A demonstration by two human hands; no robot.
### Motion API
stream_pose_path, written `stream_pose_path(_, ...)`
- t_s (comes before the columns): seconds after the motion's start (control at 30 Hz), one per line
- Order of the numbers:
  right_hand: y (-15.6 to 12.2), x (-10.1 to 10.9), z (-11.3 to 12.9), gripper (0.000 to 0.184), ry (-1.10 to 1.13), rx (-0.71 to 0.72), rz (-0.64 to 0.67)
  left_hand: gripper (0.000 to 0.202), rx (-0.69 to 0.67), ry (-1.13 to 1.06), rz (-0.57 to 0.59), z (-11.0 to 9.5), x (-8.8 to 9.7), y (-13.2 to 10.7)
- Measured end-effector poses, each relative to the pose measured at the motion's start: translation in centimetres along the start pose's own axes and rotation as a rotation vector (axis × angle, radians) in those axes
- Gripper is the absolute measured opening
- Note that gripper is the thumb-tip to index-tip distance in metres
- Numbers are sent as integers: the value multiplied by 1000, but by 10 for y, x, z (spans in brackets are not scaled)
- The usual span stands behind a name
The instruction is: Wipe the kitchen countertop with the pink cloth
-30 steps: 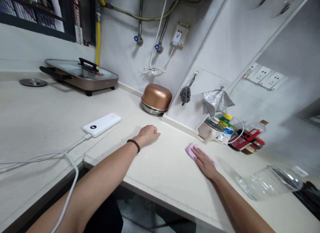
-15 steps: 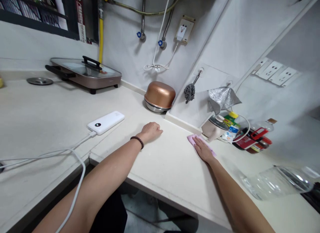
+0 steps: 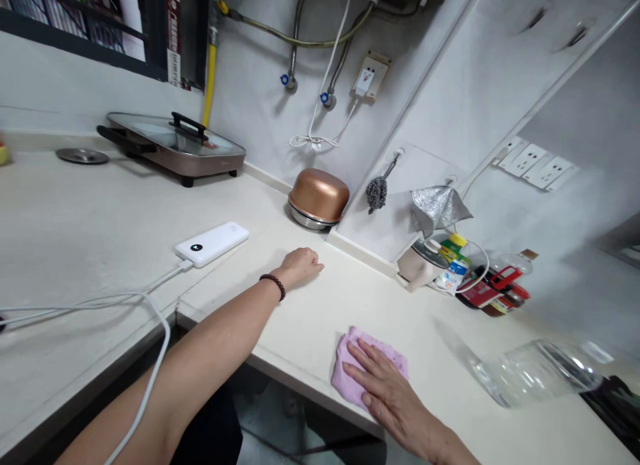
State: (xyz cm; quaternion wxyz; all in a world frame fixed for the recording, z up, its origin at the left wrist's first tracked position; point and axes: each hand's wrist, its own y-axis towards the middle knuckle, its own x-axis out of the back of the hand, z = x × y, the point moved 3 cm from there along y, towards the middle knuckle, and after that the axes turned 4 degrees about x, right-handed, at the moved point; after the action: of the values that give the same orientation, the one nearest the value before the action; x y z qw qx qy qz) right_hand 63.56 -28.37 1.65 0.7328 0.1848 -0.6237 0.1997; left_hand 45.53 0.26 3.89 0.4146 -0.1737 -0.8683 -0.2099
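Observation:
My left hand [image 3: 299, 267] rests on the white counter [image 3: 280, 325] as a loose fist, with a dark beaded bracelet on the wrist. Nothing shows in its fingers. Near the counter's front edge, my right hand [image 3: 383, 388] lies flat on a folded pink cloth [image 3: 349, 375], fingers stretched out and slightly apart. The cloth spreads past the fingertips on the left and far sides. Left of my left hand lies a white power bank [image 3: 220, 244] with a white cable [image 3: 159, 358] plugged in; the cable hangs over the edge by my left forearm.
A copper-coloured bowl [image 3: 320, 193] sits upside down over a steel one in the corner. Further left stands an electric pan [image 3: 190, 160] with a glass lid. On the right are a small pot [image 3: 417, 266], several bottles and jars, and a large clear plastic bottle [image 3: 537, 372].
My right hand has drawn the pink cloth from beside the small pot toward the counter's front edge. My left hand stays in place. The view has shifted slightly.

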Motion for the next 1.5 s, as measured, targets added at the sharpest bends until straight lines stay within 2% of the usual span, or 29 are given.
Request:
stream_pose_path(0.07,12,1,-14,52,0,-11,-21,25,-5,3,3,0,-1,1)
stream_pose_path(0.13,30,2,-38,51,-2,-16,-59,25,-3,9,5,0,-2,1)
stream_pose_path(0.33,104,5,-131,50,-37,-49,-202,26,-15,19,-14,-2,0,1)
stream_pose_path(0.43,139,6,-170,52,-62,-90,-257,26,-9,20,-21,-2,0,2)
stream_pose_path(0.53,167,6,-197,54,-80,-136,-279,25,-4,17,-15,-2,-2,4)
stream_pose_path(0.63,184,5,-208,54,-105,-194,-277,25,16,17,-8,-1,-3,5)
stream_pose_path(0.73,187,4,-199,54,-111,-201,-269,26,20,20,-17,0,-1,5)
stream_pose_path(0.8,183,2,-178,53,-101,-156,-269,26,19,15,-26,0,3,5)
stream_pose_path(0.9,169,-1,-129,51,-83,-56,-234,26,23,1,-42,1,7,4)
stream_pose_path(1.1,119,-6,-8,51,-19,150,-32,24,37,-10,-95,5,13,4)
stream_pose_path(1.2,98,-6,22,53,8,192,39,24,24,-16,-117,4,14,3)
stream_pose_path(1.27,94,-6,25,53,20,199,61,24,14,-17,-131,2,16,1)
stream_pose_path(1.33,99,-4,15,52,24,188,47,24,0,-21,-142,-2,19,0)
stream_pose_path(1.5,148,-3,-45,50,-1,107,-67,26,19,-85,-200,-9,29,-5)
